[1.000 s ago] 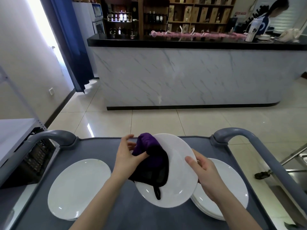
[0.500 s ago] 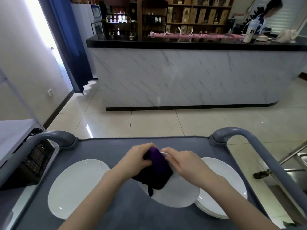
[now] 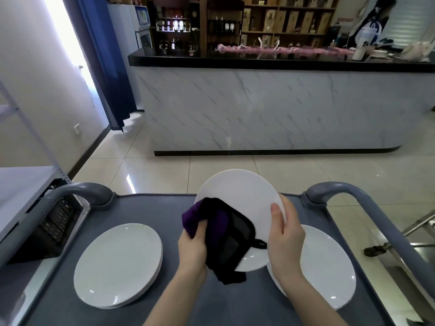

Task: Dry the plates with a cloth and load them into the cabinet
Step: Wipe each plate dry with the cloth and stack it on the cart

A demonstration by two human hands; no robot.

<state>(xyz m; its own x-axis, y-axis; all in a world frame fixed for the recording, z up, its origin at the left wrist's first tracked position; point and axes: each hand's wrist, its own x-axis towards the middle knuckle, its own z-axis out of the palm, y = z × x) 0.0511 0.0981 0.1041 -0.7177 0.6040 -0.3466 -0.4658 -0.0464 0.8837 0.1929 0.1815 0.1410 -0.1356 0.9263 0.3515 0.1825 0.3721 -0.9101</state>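
A white plate [image 3: 237, 196] is raised and tilted over the grey cart [image 3: 146, 208]. My right hand [image 3: 283, 234] grips its right rim, thumb on the face. My left hand [image 3: 193, 245] grips a purple and black cloth [image 3: 221, 234] that lies against the plate's lower left part. A small stack of white plates [image 3: 118, 264] rests on the cart at the left. Another stack of white plates [image 3: 327, 264] sits at the right, partly hidden by my right hand.
Grey cart handles curve up at the left [image 3: 80, 191] and right [image 3: 348, 191]. A metal shelf unit [image 3: 21, 191] stands at the far left. A marble-fronted counter [image 3: 270, 109] faces me across tiled floor; a person [image 3: 374, 22] stands behind it.
The plate has been lifted and tilted up from low over the cart. My right hand moved from the cloth to the plate's right rim. The cloth slid to the lower left of the plate.
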